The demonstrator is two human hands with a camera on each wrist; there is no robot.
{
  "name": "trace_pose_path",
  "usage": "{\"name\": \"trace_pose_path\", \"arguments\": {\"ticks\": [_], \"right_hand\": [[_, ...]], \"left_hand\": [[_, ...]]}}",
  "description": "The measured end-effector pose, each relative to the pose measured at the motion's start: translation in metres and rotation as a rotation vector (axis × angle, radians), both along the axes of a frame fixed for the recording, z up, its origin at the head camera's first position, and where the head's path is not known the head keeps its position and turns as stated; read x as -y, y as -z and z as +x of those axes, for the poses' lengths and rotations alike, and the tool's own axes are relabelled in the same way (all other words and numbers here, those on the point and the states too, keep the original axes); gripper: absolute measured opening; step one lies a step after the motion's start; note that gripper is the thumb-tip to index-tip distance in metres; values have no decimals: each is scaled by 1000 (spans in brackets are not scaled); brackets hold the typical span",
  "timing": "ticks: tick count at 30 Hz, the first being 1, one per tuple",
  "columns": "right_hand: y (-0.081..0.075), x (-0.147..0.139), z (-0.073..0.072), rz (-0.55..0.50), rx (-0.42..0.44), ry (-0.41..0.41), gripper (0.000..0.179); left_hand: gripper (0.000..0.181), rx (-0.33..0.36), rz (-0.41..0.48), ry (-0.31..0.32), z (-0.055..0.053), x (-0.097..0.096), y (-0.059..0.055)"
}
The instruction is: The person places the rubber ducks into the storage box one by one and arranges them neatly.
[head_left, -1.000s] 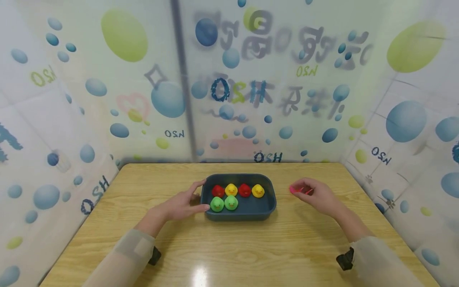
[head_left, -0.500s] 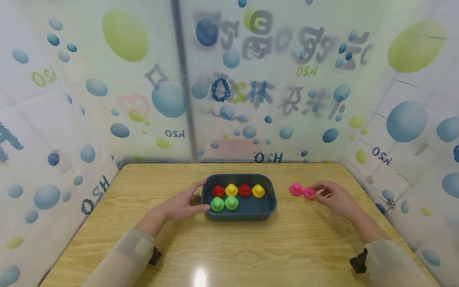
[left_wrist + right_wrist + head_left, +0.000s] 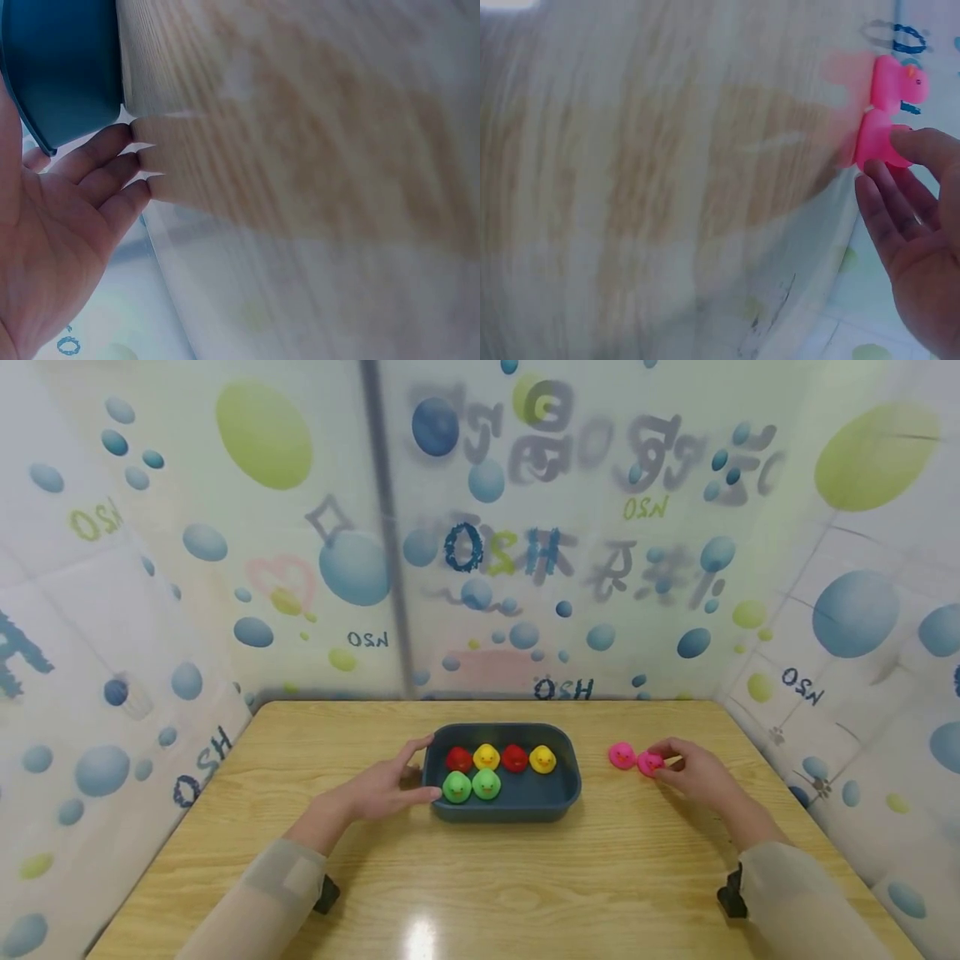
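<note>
A dark blue plastic bin (image 3: 536,814) sits on the table with several toy ducks inside. At its left end my left hand (image 3: 382,787) touches it, index finger at the back corner and thumb at the front. The left wrist view shows the other fingers (image 3: 124,169) loosely extended, tips on the table. To the bin's right, my right hand (image 3: 701,777) pinches a pink toy duck (image 3: 877,139) between thumb and fingers. This duck stands on the table. Touching or almost touching it on the left is another pink duck (image 3: 622,756).
Red (image 3: 459,760), yellow (image 3: 486,757) and green (image 3: 457,787) ducks fill the back row and front-left part of the bin. The wooden table (image 3: 495,893) meets patterned curtain walls (image 3: 480,635) at its back and sides.
My right hand has moved right, off the left pink duck and onto the right one, uncovering both. The left hand and the bin have stayed put.
</note>
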State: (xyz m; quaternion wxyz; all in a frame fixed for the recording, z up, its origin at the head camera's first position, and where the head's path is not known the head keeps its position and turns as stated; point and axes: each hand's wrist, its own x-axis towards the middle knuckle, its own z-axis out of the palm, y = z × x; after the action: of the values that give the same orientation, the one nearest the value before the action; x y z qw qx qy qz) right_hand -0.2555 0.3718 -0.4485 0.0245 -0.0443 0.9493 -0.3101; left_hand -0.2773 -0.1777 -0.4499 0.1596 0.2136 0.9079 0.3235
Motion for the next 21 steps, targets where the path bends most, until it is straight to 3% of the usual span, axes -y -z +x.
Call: {"name": "trace_pose_path", "arguments": {"ticks": [6, 21], "right_hand": [[-3, 4, -1, 21, 11, 29, 33], [-5, 12, 17, 54, -5, -16, 32]], "left_hand": [[98, -10, 2, -8, -1, 1, 0], [98, -7, 1, -3, -1, 3, 2]]}}
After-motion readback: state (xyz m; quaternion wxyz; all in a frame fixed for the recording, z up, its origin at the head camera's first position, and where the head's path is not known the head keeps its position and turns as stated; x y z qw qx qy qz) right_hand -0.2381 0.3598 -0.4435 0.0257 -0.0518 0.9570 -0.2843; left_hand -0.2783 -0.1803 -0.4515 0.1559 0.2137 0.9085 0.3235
